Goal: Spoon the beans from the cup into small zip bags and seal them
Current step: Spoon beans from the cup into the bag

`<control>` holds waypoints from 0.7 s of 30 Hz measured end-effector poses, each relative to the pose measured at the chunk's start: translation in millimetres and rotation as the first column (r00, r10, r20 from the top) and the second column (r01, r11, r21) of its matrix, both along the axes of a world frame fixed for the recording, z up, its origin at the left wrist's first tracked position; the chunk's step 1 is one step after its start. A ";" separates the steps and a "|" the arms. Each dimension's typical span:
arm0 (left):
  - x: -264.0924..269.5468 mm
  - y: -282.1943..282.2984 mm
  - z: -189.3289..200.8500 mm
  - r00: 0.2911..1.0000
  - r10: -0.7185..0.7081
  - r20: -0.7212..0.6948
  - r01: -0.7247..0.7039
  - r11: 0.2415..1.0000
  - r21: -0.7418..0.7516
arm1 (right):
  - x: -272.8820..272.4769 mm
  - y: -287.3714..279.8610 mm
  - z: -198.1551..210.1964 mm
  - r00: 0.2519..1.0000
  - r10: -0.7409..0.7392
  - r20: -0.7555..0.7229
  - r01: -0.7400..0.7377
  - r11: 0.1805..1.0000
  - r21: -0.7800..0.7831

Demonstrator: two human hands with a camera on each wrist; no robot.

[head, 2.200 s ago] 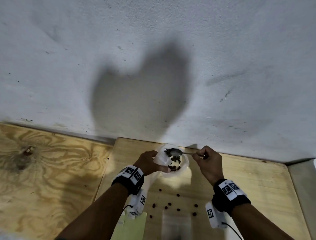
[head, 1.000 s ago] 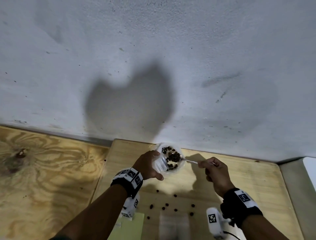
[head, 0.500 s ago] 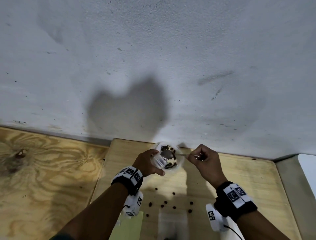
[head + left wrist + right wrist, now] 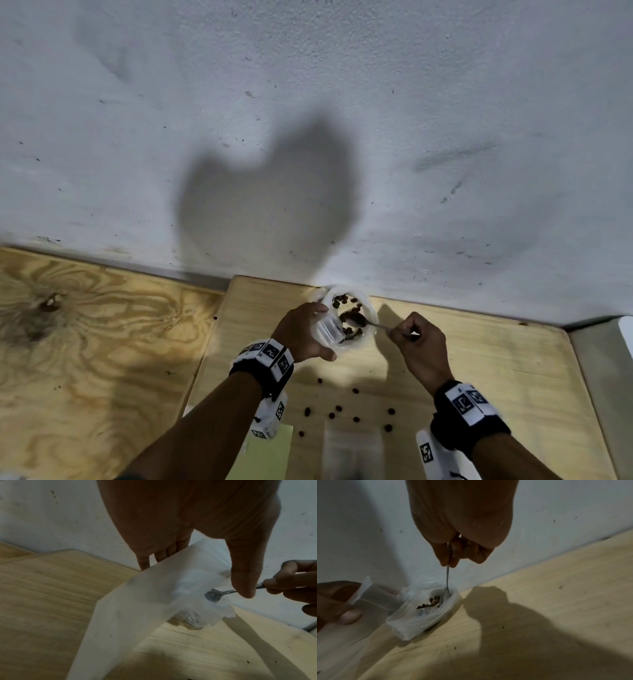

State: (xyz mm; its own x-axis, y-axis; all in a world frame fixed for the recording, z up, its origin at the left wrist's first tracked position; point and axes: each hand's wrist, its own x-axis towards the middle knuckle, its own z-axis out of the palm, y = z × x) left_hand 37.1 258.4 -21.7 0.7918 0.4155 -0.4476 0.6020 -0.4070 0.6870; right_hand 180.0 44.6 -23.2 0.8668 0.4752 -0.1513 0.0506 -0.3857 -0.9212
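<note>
white cup (image 4: 356, 320) of dark beans (image 4: 346, 303) at the tabletop's (image 4: 479, 359) far edge by the wall. left hand (image 4: 301, 334) pinching small clear zip bag (image 4: 328, 329) just left of the cup. right hand (image 4: 419, 342), the nearer one on the right, pinching thin metal spoon (image 4: 447, 582); long axis pointing left, bowl in the beans, bag mouth just beyond.

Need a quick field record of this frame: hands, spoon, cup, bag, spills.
left hand: grips a small clear zip bag beside the cup
right hand: pinches the spoon handle
spoon: metal, bowl down inside the cup among the beans
cup: white, lined with thin plastic, on the light wooden board near the wall
beans in cup: dark, partly covering the bottom
spilled beans: about ten loose on the board, near side of the cup
second bag: flat on the board at the near edge, blurred
seal state: held bag not sealed
</note>
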 end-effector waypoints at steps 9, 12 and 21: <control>-1.2 -3.9 -2.1 0.998 -0.047 0.041 0.047 0.999 -0.004 | -20.1 12.9 -16.2 0.868 -0.205 -0.451 0.201 0.978 -0.058; -1.6 -4.9 -1.7 0.996 -0.077 0.053 0.077 0.997 0.008 | -21.8 18.9 -18.0 0.813 -0.260 -0.522 0.242 0.965 -0.103; -1.5 4.2 -2.0 0.999 -0.040 0.020 0.040 0.999 0.006 | -6.4 7.7 -5.3 0.717 -0.258 -0.648 0.306 0.951 -0.041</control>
State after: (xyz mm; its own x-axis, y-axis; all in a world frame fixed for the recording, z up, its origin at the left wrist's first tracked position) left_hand 35.7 262.6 -23.6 0.8167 0.3858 -0.4291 0.5711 -0.4340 0.6967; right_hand 173.6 52.3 -28.5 0.6718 0.2538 -0.6959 -0.6590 -0.2242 -0.7180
